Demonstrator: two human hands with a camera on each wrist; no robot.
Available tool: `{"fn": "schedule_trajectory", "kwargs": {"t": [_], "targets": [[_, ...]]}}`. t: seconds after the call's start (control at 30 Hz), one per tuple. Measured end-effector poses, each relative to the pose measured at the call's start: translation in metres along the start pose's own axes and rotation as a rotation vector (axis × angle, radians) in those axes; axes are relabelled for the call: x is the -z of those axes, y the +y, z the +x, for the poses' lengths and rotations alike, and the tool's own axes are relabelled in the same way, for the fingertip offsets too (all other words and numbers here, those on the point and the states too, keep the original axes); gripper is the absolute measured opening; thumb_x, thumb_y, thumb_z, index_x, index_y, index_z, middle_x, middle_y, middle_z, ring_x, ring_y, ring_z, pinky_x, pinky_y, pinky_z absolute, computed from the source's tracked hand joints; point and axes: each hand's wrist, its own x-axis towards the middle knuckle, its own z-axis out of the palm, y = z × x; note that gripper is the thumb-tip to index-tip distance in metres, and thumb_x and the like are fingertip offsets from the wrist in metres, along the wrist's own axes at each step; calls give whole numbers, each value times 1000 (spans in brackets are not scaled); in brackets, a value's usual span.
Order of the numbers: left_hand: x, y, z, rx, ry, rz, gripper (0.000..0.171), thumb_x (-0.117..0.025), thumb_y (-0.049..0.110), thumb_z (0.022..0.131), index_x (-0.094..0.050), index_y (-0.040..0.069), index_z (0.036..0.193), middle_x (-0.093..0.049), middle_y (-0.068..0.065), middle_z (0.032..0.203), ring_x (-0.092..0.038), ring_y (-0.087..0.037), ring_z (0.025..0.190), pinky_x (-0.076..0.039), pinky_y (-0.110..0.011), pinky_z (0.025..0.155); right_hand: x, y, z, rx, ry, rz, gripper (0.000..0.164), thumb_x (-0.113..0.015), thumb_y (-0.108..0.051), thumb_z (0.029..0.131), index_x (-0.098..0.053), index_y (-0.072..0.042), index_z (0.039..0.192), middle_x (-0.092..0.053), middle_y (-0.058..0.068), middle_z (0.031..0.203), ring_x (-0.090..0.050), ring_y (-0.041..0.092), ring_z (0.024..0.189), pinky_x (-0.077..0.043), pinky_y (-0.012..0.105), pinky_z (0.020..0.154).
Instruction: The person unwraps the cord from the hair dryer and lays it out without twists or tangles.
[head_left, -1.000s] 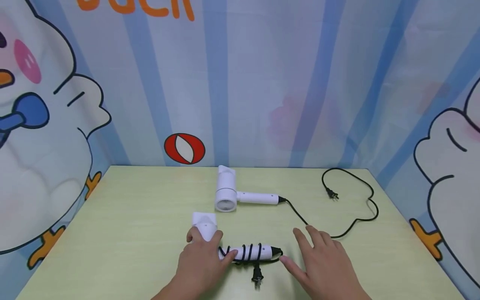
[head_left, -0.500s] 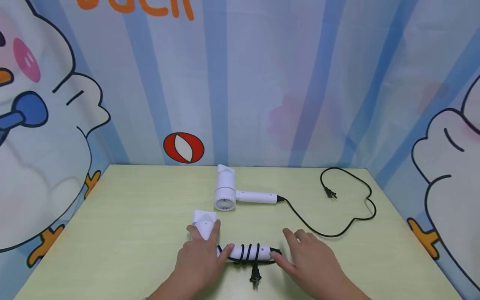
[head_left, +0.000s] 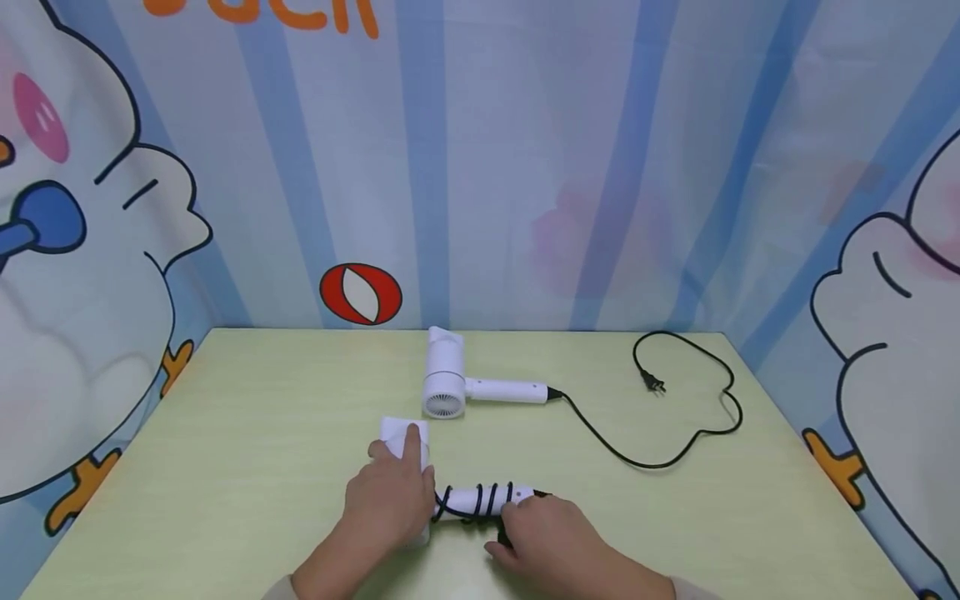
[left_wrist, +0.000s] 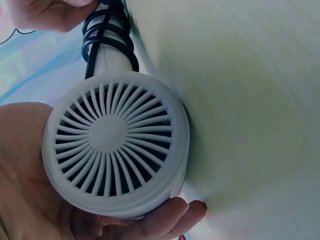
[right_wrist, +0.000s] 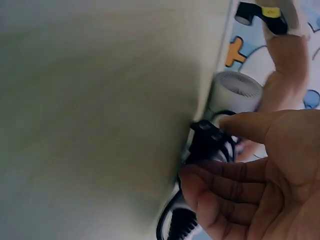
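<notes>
My left hand (head_left: pixel 390 496) grips the barrel of a white hair dryer (head_left: pixel 396 430) lying near the table's front. In the left wrist view its round slotted grille (left_wrist: pixel 107 134) faces the camera, with fingers curled beneath it. A black cord (head_left: pixel 480 500) is wound in several turns round the handle, which points right. At the handle's end my right hand (head_left: pixel 558 542) holds the cord's black plug (right_wrist: pixel 206 140) between thumb and bent fingers. Most of the plug is hidden by the hand in the head view.
Behind lies a second white hair dryer (head_left: pixel 446 375), its handle also pointing right. Its black cord (head_left: pixel 651 466) trails loosely to the right and ends in a plug (head_left: pixel 651 381). A printed cloth backdrop (head_left: pixel 495 167) encloses the pale table (head_left: pixel 262 433) at back and sides.
My right hand has moved left and down from beside the handle's end onto the plug and now holds it. My left hand has shifted slightly on the barrel, its index finger reaching farther forward.
</notes>
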Motion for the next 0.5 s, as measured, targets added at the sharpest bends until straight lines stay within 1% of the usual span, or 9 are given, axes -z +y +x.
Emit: {"fn": "schedule_trajectory", "kwargs": {"t": [0.1, 0.17, 0.23, 0.5], "targets": [[-1, 1, 0, -7, 10, 8, 63, -54, 35, 101, -36, 5, 153, -47, -39, 115, -57, -31, 61, -51, -49, 54, -1, -5, 5, -9, -41, 10, 48, -72, -41, 90, -46, -18, 56, -40, -6, 51, -38, 10, 48, -36, 31, 44], [-1, 1, 0, -10, 13, 13, 63, -55, 35, 101, -36, 4, 153, -47, -39, 116, -57, -31, 61, -51, -49, 55, -2, -7, 7, -26, -64, 13, 51, -72, -38, 89, -43, -18, 53, -37, -5, 49, -37, 11, 47, -35, 31, 44], [-1, 2, 0, -12, 15, 15, 63, -55, 34, 100, -36, 4, 153, -47, -40, 116, -57, -32, 61, -51, -49, 55, -2, -8, 8, -38, -75, 8, 52, -72, -38, 88, -42, -18, 51, -37, -5, 49, -37, 11, 47, -36, 32, 44], [-2, 6, -2, -2, -1, 27, 63, -53, 33, 102, -33, 3, 154, -44, -43, 120, -57, -31, 61, -51, -49, 57, -3, -9, 8, -51, -68, 20, 48, -73, -35, 88, -45, -17, 53, -41, -5, 50, -39, 11, 48, -39, 32, 47]]}}
